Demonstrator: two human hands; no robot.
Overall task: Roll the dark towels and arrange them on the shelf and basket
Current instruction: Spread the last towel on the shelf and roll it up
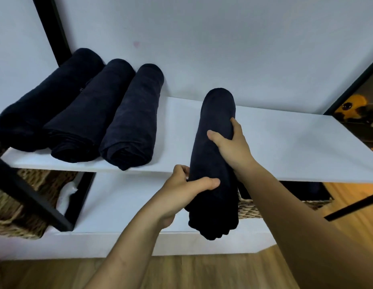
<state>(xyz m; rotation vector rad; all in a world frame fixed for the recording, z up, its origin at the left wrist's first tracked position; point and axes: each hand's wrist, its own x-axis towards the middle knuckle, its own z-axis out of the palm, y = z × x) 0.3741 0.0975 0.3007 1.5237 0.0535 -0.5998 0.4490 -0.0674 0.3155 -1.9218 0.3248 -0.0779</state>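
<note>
Three rolled towels (91, 113) are lying side by side at the left of the shelf (285, 142). A fourth towel (212, 113), rolled, is reaching over the shelf's near edge, right of the others. The right hand (229, 147) is gripping its middle and the left hand (181, 192) is clasping its near part. Setting it down is judged the step in hand. The basket (250, 209) is sitting below, its contents mostly hidden.

Two bare forearms (137, 236), bare left hand (181, 189), bare right hand (231, 147)
</note>
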